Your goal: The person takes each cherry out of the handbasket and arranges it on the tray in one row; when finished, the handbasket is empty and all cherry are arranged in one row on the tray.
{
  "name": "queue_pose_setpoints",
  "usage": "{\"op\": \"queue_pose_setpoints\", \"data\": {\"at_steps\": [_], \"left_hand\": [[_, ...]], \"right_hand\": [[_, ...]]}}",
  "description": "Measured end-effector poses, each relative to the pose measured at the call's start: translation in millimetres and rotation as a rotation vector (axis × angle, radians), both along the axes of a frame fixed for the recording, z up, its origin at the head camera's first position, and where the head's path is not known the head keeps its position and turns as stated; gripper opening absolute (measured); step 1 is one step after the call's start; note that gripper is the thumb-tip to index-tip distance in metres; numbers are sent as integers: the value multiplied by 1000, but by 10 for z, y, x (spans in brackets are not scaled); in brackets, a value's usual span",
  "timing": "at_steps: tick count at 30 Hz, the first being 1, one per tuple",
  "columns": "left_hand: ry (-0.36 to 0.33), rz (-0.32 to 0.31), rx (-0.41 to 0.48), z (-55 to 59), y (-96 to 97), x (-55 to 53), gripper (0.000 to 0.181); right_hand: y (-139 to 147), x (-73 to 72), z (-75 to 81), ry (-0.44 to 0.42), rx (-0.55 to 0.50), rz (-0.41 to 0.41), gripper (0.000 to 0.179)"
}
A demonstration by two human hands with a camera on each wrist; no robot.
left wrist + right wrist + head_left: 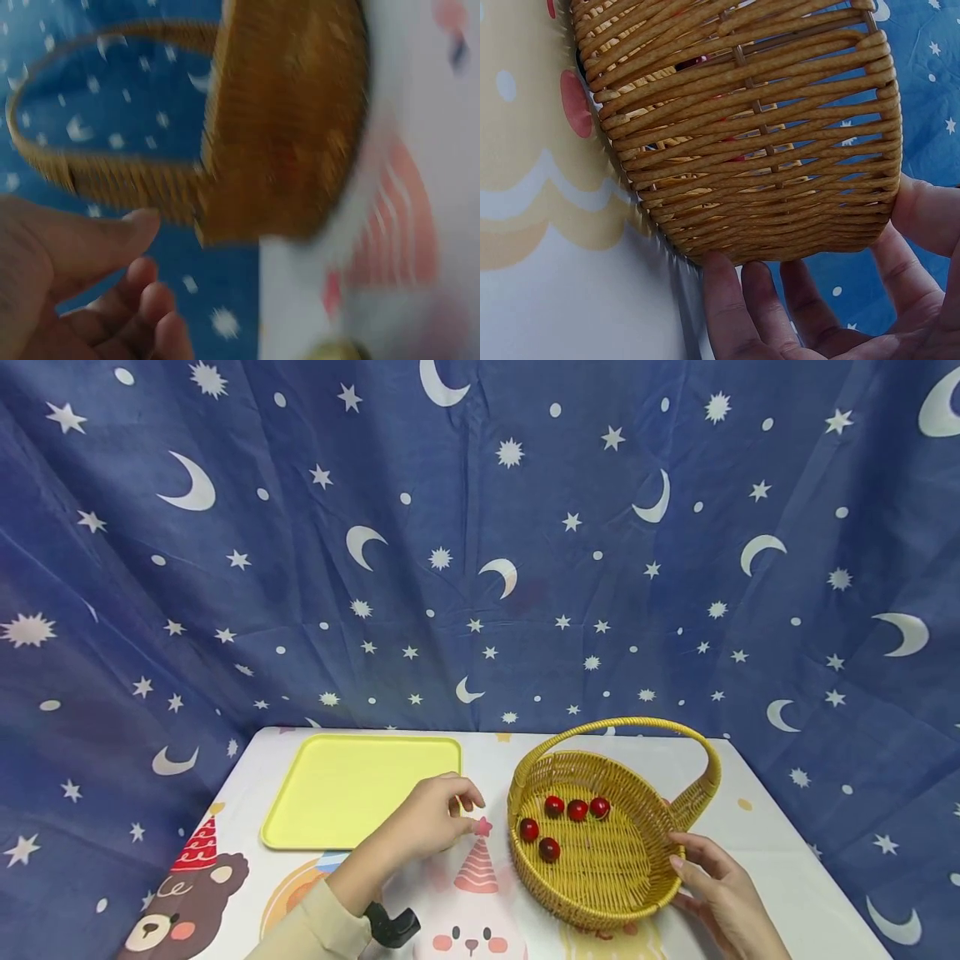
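A wicker basket [607,860] with a tall arched handle stands on the right of the table. Several dark red cherries [577,810] lie on its floor, mostly toward the left. My right hand [723,893] holds the basket's right side; in the right wrist view its thumb is at the rim and its fingers [727,307] lie against the woven outer wall. Between the basket and a yellow tray [360,789], my left hand [431,818] hovers with loosely bent fingers and nothing in them. The left wrist view is blurred, with the basket [285,112] beyond that hand's thumb.
The yellow tray lies flat at the back left. A cartoon-printed cloth [480,935] covers the table, and a blue curtain [480,527] with moons and stars hangs behind it. A black strap [393,927] sits at my left wrist.
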State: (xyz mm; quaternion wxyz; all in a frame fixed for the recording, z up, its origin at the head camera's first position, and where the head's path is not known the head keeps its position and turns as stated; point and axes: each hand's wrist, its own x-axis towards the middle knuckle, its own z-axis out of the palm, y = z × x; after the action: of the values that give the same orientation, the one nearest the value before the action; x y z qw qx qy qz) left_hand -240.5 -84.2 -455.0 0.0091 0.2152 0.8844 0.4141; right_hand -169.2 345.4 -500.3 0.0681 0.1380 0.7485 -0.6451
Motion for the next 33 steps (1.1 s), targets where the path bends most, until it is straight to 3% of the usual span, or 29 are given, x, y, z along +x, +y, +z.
{"op": "queue_pose_setpoints", "data": {"at_steps": [5, 9, 15, 20, 27, 33], "left_hand": [[-100, -211, 73, 205, 263, 225, 24], [-172, -287, 100, 270, 557, 306, 31], [-132, -290, -20, 201, 969, 217, 43], [-120, -298, -147, 100, 1197, 99, 49], [-107, -262, -361, 16, 1381, 19, 51], [-71, -295, -458, -48, 1500, -51, 47]], "right_hand": [[9, 0, -10, 11, 3, 8, 48], [13, 5, -12, 26, 6, -1, 47], [-1, -16, -27, 19, -5, -13, 37], [-8, -1, -32, 10, -2, -11, 42], [-7, 21, -29, 9, -5, -3, 47], [10, 7, -25, 20, -21, -12, 36]]}}
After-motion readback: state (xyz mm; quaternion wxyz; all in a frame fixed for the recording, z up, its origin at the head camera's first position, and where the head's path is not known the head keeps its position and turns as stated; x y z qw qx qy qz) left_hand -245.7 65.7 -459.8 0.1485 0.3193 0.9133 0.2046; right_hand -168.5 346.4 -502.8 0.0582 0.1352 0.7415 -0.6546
